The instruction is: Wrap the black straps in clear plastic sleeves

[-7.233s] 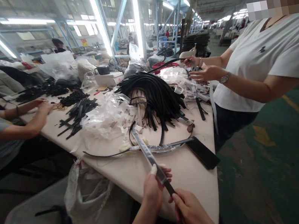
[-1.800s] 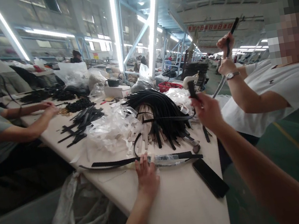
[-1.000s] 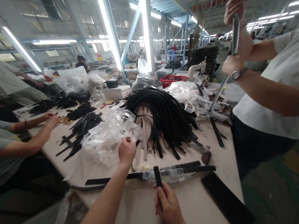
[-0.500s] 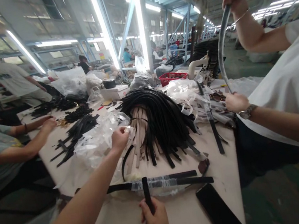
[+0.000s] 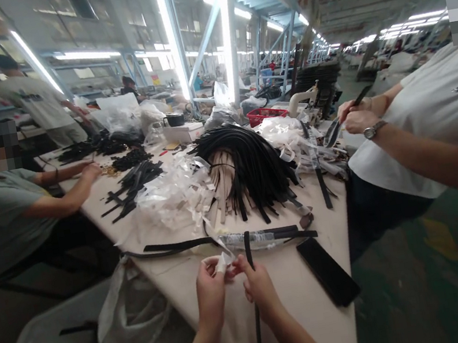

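Observation:
My right hand point(image 5: 261, 289) is closed round a narrow black strap point(image 5: 248, 248), whose top end stands up above the fist while the rest hangs below it. Close beside it, my left hand point(image 5: 210, 297) pinches a strip of whitish plastic film point(image 5: 223, 259). The fingertips of both hands almost meet; whether the film touches the strap I cannot tell. Just beyond them, black straps partly wrapped in clear plastic point(image 5: 262, 238) lie across the table. Behind these sits a big tied bundle of black straps point(image 5: 254, 161) with pale undersides.
A black phone point(image 5: 328, 272) lies to the right on the table point(image 5: 311, 321). Crumpled plastic point(image 5: 175, 195) is heaped left of the bundle. A co-worker on the right holds a dark strap point(image 5: 361, 95); another person sits at the left edge. A plastic bag point(image 5: 127, 323) hangs at the lower left.
My left hand has come back from the bundle to my right hand, now with plastic film. The right hand has risen slightly with the strap. The right co-worker's raised hand has come down.

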Action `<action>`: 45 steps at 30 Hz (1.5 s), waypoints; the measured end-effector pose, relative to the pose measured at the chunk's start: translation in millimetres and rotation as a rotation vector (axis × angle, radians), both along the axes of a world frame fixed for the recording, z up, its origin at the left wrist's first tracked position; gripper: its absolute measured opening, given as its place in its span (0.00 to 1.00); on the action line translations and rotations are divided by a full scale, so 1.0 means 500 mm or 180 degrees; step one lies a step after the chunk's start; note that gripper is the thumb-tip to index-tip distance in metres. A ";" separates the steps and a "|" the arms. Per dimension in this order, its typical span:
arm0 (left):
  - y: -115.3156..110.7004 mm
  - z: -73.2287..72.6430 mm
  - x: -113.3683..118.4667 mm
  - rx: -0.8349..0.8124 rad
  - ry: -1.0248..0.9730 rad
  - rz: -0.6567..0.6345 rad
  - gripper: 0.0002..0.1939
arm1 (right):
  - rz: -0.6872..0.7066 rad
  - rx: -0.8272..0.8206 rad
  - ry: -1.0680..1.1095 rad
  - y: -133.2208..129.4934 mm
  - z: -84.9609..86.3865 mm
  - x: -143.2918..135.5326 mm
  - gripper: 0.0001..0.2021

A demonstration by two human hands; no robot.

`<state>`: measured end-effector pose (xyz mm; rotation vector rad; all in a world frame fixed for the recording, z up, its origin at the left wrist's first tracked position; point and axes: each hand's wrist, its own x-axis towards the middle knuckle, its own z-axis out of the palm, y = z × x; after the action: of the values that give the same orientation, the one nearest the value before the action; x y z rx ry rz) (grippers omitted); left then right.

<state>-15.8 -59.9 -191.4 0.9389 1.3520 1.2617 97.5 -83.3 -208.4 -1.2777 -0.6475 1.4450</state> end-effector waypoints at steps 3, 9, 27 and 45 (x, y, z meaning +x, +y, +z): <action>-0.037 -0.010 -0.015 0.0166 0.0605 -0.0203 0.16 | 0.0120 -0.0080 -0.0038 -0.025 -0.017 -0.015 0.28; -0.107 -0.004 -0.038 0.0221 0.1995 -0.0694 0.12 | 0.0003 -0.0335 0.0889 -0.032 -0.036 -0.039 0.21; -0.019 0.027 -0.013 -0.0563 -0.0643 -0.1306 0.14 | 0.0714 -0.0160 -0.0262 -0.099 0.039 -0.010 0.25; 0.396 0.060 -0.015 -0.0254 -0.0488 -0.0204 0.09 | 0.0864 -0.0221 -0.0444 -0.155 0.048 0.025 0.17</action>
<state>-23.3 138.2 -161.5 0.8073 1.2338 1.1974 110.0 -161.0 -184.2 -1.3944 -0.8985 1.6189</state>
